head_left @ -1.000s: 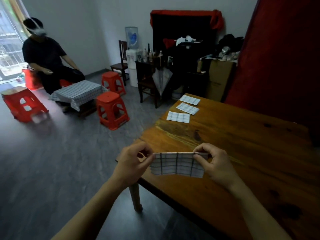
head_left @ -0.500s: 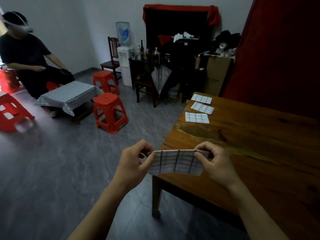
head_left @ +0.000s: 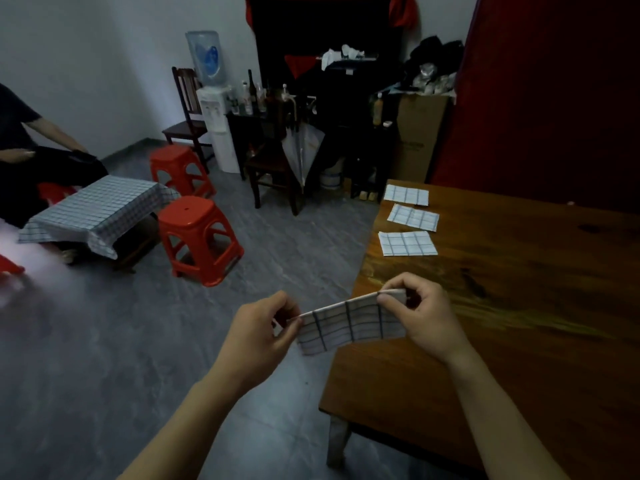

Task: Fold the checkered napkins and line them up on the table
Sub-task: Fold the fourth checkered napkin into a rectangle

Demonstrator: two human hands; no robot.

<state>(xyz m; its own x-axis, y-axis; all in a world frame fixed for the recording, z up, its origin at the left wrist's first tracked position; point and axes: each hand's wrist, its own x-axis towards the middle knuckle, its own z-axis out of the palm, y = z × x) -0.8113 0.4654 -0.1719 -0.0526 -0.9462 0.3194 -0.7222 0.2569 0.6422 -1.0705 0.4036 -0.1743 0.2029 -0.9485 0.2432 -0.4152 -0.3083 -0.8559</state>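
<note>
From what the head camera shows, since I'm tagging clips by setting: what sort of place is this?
Probably a plain back room or dining room, not a lab: a wooden table, red plastic stools, and a water dispenser beside a dark cabinet crowded with bottles.

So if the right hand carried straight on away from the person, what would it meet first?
Probably the nearest folded checkered napkin on the brown wooden table; the right hand pinches another napkin. Depth is unclear.

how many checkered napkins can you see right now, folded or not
4. Three folded white checkered napkins lie in a row along the wooden table's left edge: far, middle, near. The fourth is pinched between the left hand and right hand.
</note>
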